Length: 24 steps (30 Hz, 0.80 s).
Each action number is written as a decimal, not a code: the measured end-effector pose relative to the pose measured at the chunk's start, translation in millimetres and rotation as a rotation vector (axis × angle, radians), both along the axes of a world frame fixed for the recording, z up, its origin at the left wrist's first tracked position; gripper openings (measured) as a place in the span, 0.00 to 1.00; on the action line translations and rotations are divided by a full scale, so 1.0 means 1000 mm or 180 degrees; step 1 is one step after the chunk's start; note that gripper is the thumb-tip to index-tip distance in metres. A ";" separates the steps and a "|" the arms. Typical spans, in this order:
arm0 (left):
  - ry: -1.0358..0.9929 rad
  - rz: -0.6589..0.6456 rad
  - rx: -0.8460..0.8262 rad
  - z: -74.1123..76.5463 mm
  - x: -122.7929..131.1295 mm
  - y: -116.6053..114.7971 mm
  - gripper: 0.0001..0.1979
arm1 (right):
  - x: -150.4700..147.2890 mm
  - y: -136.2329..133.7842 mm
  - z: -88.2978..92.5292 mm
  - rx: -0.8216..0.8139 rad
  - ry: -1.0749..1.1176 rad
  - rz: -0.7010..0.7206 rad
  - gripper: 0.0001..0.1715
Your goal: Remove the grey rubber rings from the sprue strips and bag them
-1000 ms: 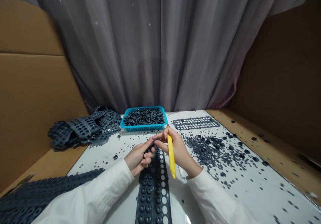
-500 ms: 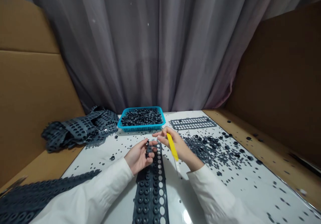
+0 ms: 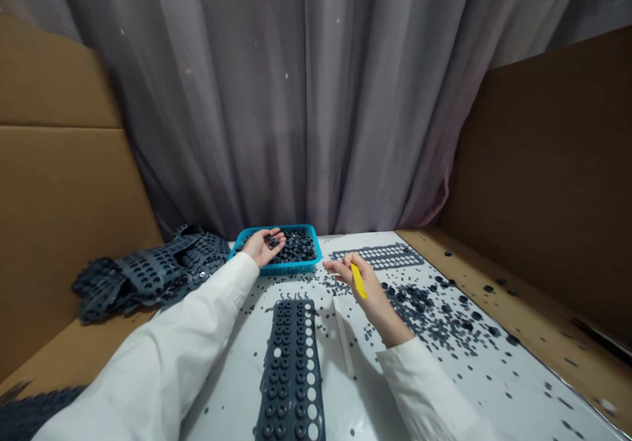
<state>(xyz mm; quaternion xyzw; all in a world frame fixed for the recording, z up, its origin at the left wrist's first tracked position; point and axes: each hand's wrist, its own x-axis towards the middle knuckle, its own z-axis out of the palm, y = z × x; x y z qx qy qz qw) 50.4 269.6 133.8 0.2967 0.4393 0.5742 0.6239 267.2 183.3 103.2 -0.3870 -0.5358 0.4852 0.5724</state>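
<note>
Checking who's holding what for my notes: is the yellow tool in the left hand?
No, the yellow plastic tool is held in the right hand, while the left hand reaches into the blue plastic basket.

The left arm (image 3: 162, 342), in a white sleeve, stretches from the lower left of the frame up toward the middle. The left hand (image 3: 263, 247) lies palm down at the end of that reach, fingers loosely curved. The right arm (image 3: 424, 388), also white-sleeved, rises from the lower right, and the right hand (image 3: 358, 280) sits right of centre, fingers curled, well apart from the left.
</note>
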 end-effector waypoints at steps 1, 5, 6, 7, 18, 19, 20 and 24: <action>-0.0062 -0.0042 -0.0077 -0.001 0.004 0.000 0.12 | -0.001 0.001 -0.002 0.0081 0.0000 -0.0056 0.25; -0.0424 -0.0321 -0.0391 -0.008 0.030 -0.020 0.13 | -0.011 0.001 -0.009 0.0697 -0.0376 -0.0332 0.21; -0.0513 -0.0427 -0.0430 -0.008 0.037 -0.029 0.13 | -0.012 -0.001 -0.010 0.0875 -0.0564 -0.0379 0.20; -0.0604 -0.0540 -0.0454 -0.007 0.043 -0.040 0.12 | -0.014 -0.003 -0.010 0.1034 -0.0747 -0.0412 0.19; -0.1644 -0.0707 -0.0396 0.023 0.057 -0.124 0.17 | -0.013 -0.030 0.021 0.1680 -0.0992 -0.0116 0.17; -0.1670 -0.0689 -0.0425 0.024 0.057 -0.127 0.17 | -0.014 -0.032 0.023 0.1675 -0.0983 -0.0116 0.17; -0.1703 -0.0684 -0.0446 0.025 0.057 -0.129 0.17 | -0.016 -0.034 0.024 0.1657 -0.0963 -0.0123 0.17; -0.1842 -0.0786 -0.0498 0.029 0.059 -0.135 0.17 | -0.020 -0.041 0.031 0.1507 -0.0802 -0.0187 0.19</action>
